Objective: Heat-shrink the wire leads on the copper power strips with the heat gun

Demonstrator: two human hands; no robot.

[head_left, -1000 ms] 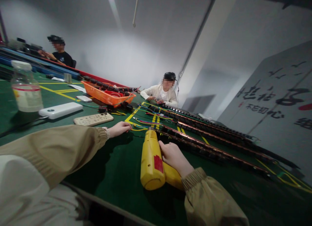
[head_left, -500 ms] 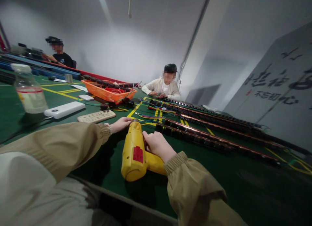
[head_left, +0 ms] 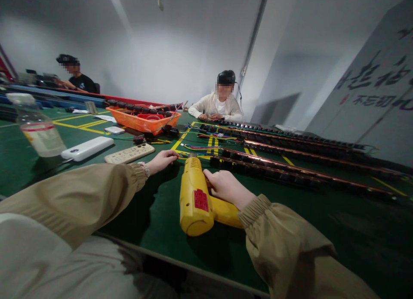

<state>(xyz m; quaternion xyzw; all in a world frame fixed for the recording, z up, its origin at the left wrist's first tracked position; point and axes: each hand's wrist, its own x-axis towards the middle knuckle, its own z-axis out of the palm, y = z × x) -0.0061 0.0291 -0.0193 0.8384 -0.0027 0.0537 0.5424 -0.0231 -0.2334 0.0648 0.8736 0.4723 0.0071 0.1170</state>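
Note:
A yellow heat gun (head_left: pixel 196 204) with a red label is in my right hand (head_left: pixel 227 188), the fingers wrapped round its handle. Its nozzle points away from me, towards thin coloured wires (head_left: pixel 201 154). To the left of the nozzle, my left hand (head_left: pixel 161 162) pinches the end of these wires; the exact strand is too small to make out. The wires come from the end of the nearest long copper-coloured bar (head_left: pixel 277 168), which has black blocks along it. Whether the nozzle touches any wire cannot be told.
An orange basket (head_left: pixel 142 122) holds black parts. A beige remote control (head_left: pixel 129 153), a white power bank (head_left: pixel 87 149) and a bottle (head_left: pixel 41 133) stand left on the green table (head_left: pixel 135 223). More bars lie behind at right. One person (head_left: pixel 221 105) sits opposite, another (head_left: pixel 82 80) far left.
The heat gun and my right hand have shifted right in the picture, leaving a wider gap to my left hand. My view has also turned slightly.

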